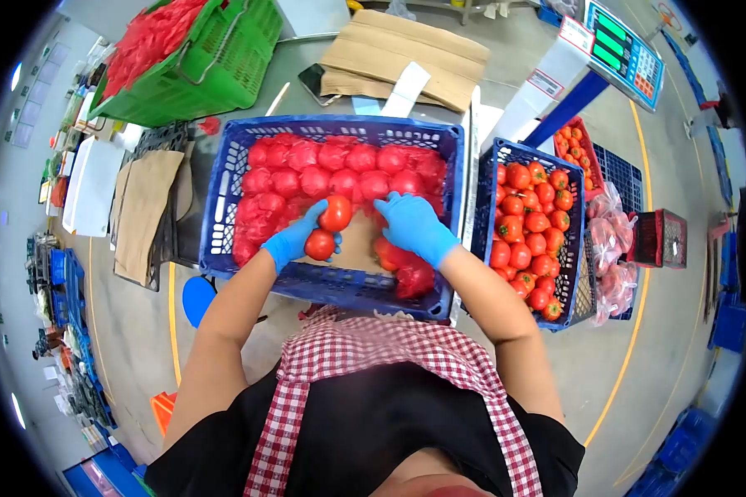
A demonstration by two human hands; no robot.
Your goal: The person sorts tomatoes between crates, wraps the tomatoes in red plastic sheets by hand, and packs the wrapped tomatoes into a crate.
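My left hand (293,238), in a blue glove, is closed around two bare tomatoes, an upper tomato (336,214) and a lower tomato (320,244). It is over a blue plastic crate (340,124). Rows of tomatoes in red netting (316,180) fill the crate's back and left. Brown cardboard (363,244) shows at the bottom between my hands. My right hand (414,225), also gloved, has its fingers bent down against the red-netted tomatoes at right; what its fingertips grip is hidden. Below that hand lies more red netting (414,280).
A second blue crate (482,199) of loose tomatoes (526,224) stands at right, beside a scale display (617,45). A green basket (236,70) holds red netting at upper left. Flattened cardboard (406,50) lies behind the crate. Bagged tomatoes (609,244) sit farther right.
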